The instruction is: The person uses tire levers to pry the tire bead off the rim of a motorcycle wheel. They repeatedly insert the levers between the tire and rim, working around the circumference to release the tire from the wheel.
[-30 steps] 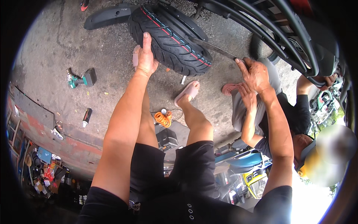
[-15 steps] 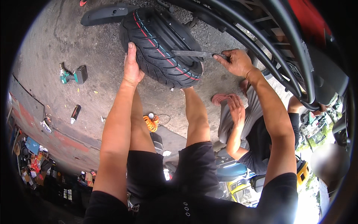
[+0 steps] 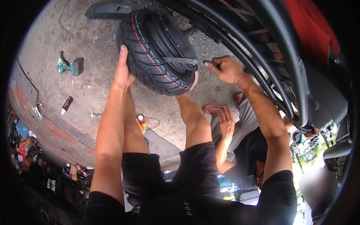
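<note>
A black scooter tyre (image 3: 148, 62) with red and blue lines round its tread leans tilted in front of my shins. My left hand (image 3: 123, 69) grips its left edge, thumb up on the tread and fingers hidden behind. In my right hand (image 3: 227, 70) is the dark handle of a long, flat metal blade (image 3: 183, 60). Its tip reaches over the tyre's right shoulder, close to the coloured lines; whether it touches the rubber I cannot tell. A dark ribbed inner face (image 3: 168, 35) shows on the tyre's right side.
Black tubular bars (image 3: 270, 56) of a vehicle hang close at the right. On the ground lie a green cordless drill (image 3: 70, 67), a spray can (image 3: 67, 105), an orange coiled hose (image 3: 142, 124) and a black plastic cover (image 3: 112, 9). Another person's hand (image 3: 226, 122) is near my right arm.
The view has shifted a little. The tyre, with both hands and the blade, sits slightly lower and nearer to me against the ground. My grips look unchanged.
</note>
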`<control>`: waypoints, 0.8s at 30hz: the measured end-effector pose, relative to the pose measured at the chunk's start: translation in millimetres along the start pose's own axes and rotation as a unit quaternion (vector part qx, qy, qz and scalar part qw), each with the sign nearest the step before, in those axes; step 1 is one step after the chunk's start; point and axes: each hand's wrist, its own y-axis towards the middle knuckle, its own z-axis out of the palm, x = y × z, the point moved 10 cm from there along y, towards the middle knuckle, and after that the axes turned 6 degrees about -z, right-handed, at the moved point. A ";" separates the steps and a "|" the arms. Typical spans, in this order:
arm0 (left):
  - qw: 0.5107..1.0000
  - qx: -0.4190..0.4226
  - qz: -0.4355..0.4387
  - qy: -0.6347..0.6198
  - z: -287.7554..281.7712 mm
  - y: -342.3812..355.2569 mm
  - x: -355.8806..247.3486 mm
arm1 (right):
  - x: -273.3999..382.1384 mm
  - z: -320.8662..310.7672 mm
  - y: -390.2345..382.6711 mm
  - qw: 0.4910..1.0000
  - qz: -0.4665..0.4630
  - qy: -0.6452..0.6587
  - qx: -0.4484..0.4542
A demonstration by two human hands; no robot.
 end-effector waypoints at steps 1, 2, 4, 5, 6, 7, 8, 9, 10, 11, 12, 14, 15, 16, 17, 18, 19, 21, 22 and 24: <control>1.000 0.000 -0.006 -0.013 -0.8 -0.7 0.4 | -0.3 1.5 2.7 1.000 -0.013 -0.005 -0.001; 1.000 0.001 -0.013 -0.025 -2.0 -1.9 0.4 | 1.2 2.2 4.3 1.000 -0.025 -0.011 -0.002; 0.999 0.006 -0.021 -0.043 -2.4 -3.2 3.1 | -2.0 3.4 4.4 1.000 -0.016 -0.014 0.001; 0.999 0.008 -0.021 -0.047 -2.2 -4.0 2.9 | -0.5 3.1 5.5 1.000 -0.017 -0.013 -0.001; 0.998 0.011 -0.022 -0.052 -1.9 -4.5 3.4 | 0.7 2.6 6.1 1.000 -0.017 -0.011 -0.003; 0.999 0.007 -0.016 -0.043 -2.4 -4.5 3.7 | 2.0 1.4 6.6 1.000 -0.018 -0.020 -0.002; 0.999 0.009 -0.018 -0.049 -0.2 -7.3 4.3 | 4.3 0.3 6.6 1.000 -0.016 -0.022 0.004; 0.998 0.011 -0.021 -0.054 1.7 -10.2 4.8 | 7.1 -1.4 6.8 1.000 -0.013 -0.024 0.010; 0.998 0.013 -0.024 -0.060 2.4 -12.6 5.1 | 8.7 -0.7 7.2 0.999 -0.011 -0.025 0.016; 0.998 0.007 -0.026 -0.048 1.1 -12.3 6.4 | 14.2 -1.5 10.4 0.998 -0.046 -0.051 0.008; 0.999 0.002 -0.028 -0.037 -0.8 -11.8 7.4 | 19.4 -1.5 15.5 0.994 -0.082 -0.077 0.000; 0.999 -0.001 -0.031 -0.023 -1.3 -14.4 11.1 | 34.5 0.0 25.0 0.987 -0.111 -0.115 0.005; 0.999 0.002 -0.031 -0.017 0.6 -15.8 9.8 | 50.4 -3.0 37.1 0.986 -0.106 -0.125 0.014; 0.999 0.006 -0.030 -0.011 0.9 -15.8 7.8 | 60.2 -3.6 45.6 0.985 -0.102 -0.137 0.023; 0.999 -0.008 -0.016 -0.033 -2.4 -13.0 9.7 | 61.3 -2.9 40.3 0.982 -0.116 -0.149 0.019; 1.000 0.000 -0.017 -0.019 -4.2 -11.6 8.4 | 56.4 -2.2 38.4 0.987 -0.093 -0.131 0.019; 1.000 0.007 -0.019 -0.006 -6.2 -10.5 7.3 | 52.9 -1.1 36.7 0.991 -0.070 -0.112 0.019; 1.000 0.007 -0.029 0.006 -4.3 -7.5 13.0 | 43.5 -1.2 23.6 0.994 -0.018 -0.107 0.013; 1.000 0.018 -0.013 0.013 -5.8 -5.2 13.5 | 43.9 -1.7 20.9 0.994 -0.024 -0.111 0.013; 0.999 0.041 0.014 0.031 -6.0 -5.1 13.4 | 43.0 0.6 16.3 0.993 -0.028 -0.112 0.013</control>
